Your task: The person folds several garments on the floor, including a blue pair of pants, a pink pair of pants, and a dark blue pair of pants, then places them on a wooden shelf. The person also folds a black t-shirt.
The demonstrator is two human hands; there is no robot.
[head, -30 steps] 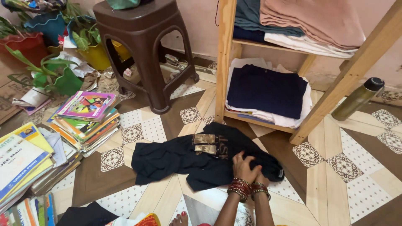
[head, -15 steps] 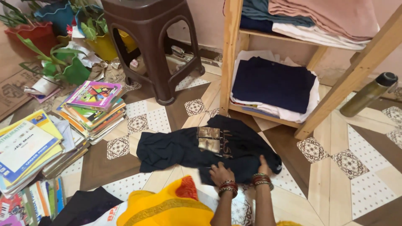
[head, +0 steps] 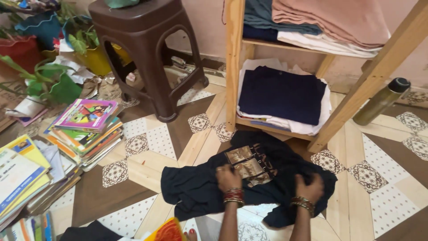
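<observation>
Dark T-shirt [head: 267, 174] lay on patterned floor [head: 379, 178], near wooden shelf rack [head: 234, 67]; since earlier frame spread wider, printed panel more exposed. Hands had moved apart from shared spot at near hem. Left hand [head: 228, 177] palm-down beside print, fingers together, pressing fabric. Right hand [head: 310, 188] at right side, fingers curled, clamped on bunched cloth. Brown stool [head: 147, 49] far left; book stack [head: 87, 129] left.
</observation>
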